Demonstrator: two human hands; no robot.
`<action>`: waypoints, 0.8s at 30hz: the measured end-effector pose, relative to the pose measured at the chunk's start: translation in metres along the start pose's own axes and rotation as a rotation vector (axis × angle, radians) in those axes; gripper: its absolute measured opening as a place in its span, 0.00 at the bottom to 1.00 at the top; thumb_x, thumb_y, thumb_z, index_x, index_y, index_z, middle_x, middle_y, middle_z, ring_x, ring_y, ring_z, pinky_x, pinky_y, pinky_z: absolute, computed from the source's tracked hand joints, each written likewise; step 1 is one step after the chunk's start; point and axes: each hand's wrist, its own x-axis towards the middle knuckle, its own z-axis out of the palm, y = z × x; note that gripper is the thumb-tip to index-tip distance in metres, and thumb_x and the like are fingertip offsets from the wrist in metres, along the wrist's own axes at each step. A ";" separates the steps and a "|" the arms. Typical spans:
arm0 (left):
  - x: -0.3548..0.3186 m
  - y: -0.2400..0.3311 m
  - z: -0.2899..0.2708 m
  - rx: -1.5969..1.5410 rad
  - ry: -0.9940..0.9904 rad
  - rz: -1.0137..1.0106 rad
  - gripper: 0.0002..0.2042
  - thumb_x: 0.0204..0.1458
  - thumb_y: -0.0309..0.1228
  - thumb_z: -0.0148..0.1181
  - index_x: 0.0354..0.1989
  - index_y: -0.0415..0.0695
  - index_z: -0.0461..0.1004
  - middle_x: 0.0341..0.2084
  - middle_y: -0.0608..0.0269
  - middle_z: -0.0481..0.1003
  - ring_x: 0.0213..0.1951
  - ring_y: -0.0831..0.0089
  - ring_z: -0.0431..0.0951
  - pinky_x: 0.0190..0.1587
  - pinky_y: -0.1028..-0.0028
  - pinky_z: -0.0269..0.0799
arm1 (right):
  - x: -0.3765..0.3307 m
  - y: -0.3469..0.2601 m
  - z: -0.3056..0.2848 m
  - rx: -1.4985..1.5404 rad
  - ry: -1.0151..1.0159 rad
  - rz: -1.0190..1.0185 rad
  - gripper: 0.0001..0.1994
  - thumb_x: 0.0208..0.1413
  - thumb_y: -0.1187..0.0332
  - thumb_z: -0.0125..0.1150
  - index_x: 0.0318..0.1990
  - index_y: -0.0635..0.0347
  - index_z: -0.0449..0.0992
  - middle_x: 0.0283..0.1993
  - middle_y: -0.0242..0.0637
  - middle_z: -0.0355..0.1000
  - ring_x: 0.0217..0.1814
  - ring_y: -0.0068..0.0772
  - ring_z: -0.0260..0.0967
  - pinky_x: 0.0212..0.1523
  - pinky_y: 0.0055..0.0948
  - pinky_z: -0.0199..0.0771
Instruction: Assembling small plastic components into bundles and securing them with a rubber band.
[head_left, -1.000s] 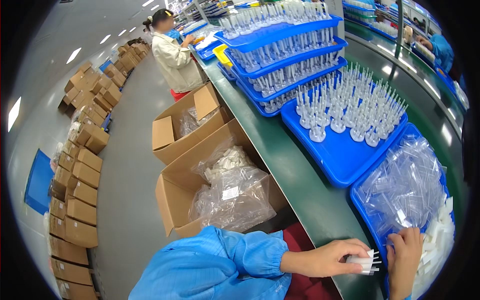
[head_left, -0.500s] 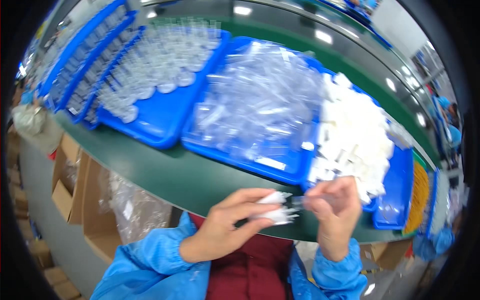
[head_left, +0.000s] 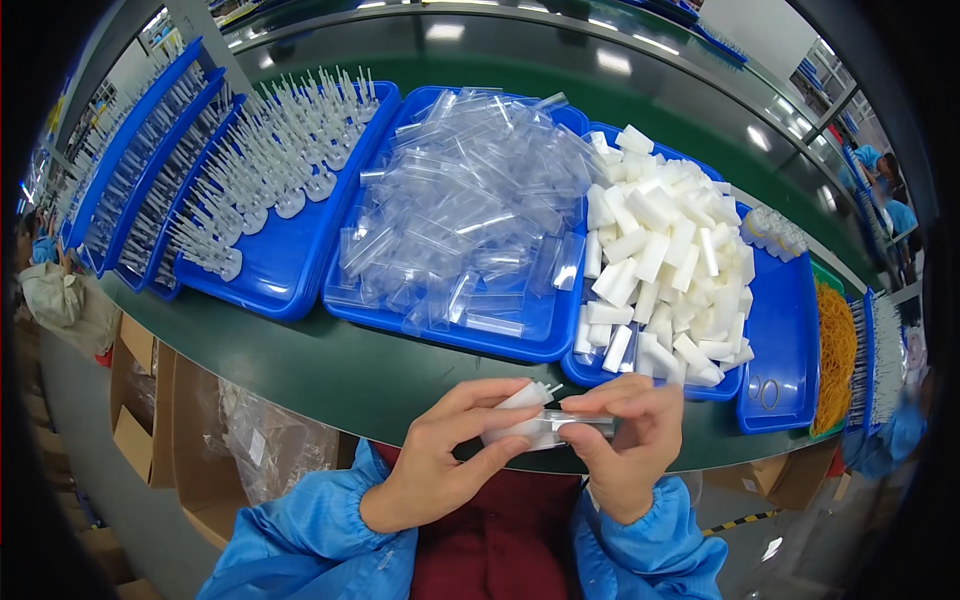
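Observation:
My left hand (head_left: 455, 450) is closed around a white plastic piece (head_left: 510, 425), its thin pegs pointing to the right. My right hand (head_left: 630, 435) pinches a clear plastic sleeve (head_left: 575, 422) between thumb and fingers. The sleeve's left end meets the white piece and seems to lie around some of its pegs; one peg still shows outside, above it. Both hands are above the near edge of the green table (head_left: 400, 365), with the fingers hiding much of both parts.
Blue trays line the table: one with white pegged pieces (head_left: 290, 150), beside further such trays, one heaped with clear sleeves (head_left: 470, 210), one with white blocks (head_left: 660, 240). A narrow blue tray (head_left: 780, 340) and yellow rubber bands (head_left: 835, 355) lie right. Cardboard boxes (head_left: 190, 440) stand lower left.
My right hand has moved in toward my left, and the clear sleeve, apart from the white piece before, now meets it. The view has shifted, so the trays sit further left.

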 end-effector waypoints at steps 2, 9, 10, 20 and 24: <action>-0.001 -0.003 0.001 -0.026 0.016 0.008 0.12 0.59 0.23 0.64 0.51 0.38 0.81 0.58 0.51 0.72 0.53 0.64 0.79 0.54 0.70 0.76 | -0.002 0.003 0.000 -0.113 -0.007 -0.171 0.23 0.47 0.79 0.77 0.42 0.59 0.63 0.37 0.46 0.81 0.39 0.31 0.78 0.45 0.28 0.74; 0.002 0.005 -0.001 0.099 0.002 -0.070 0.09 0.57 0.19 0.62 0.45 0.36 0.82 0.57 0.47 0.72 0.53 0.62 0.79 0.54 0.70 0.77 | -0.006 -0.006 0.011 0.259 0.076 0.293 0.25 0.45 0.78 0.78 0.43 0.56 0.64 0.36 0.40 0.81 0.39 0.31 0.78 0.45 0.30 0.69; 0.003 0.009 0.000 0.204 0.006 -0.032 0.09 0.56 0.19 0.63 0.44 0.36 0.82 0.56 0.48 0.73 0.52 0.62 0.80 0.54 0.70 0.77 | -0.007 -0.008 0.012 0.286 0.095 0.342 0.25 0.45 0.78 0.78 0.43 0.57 0.64 0.36 0.40 0.81 0.39 0.31 0.78 0.45 0.30 0.69; -0.002 0.005 0.003 0.320 0.076 0.137 0.15 0.54 0.21 0.67 0.50 0.40 0.82 0.58 0.50 0.73 0.50 0.56 0.81 0.50 0.67 0.80 | 0.004 -0.013 0.005 0.109 -0.028 0.369 0.22 0.47 0.78 0.78 0.42 0.60 0.66 0.40 0.43 0.77 0.46 0.33 0.76 0.53 0.32 0.72; -0.005 0.001 0.004 0.246 0.063 0.099 0.18 0.56 0.21 0.65 0.56 0.38 0.78 0.64 0.46 0.68 0.59 0.53 0.76 0.55 0.66 0.77 | 0.002 -0.010 0.013 -0.039 -0.048 0.151 0.20 0.47 0.78 0.77 0.41 0.60 0.68 0.41 0.41 0.77 0.52 0.34 0.73 0.52 0.33 0.73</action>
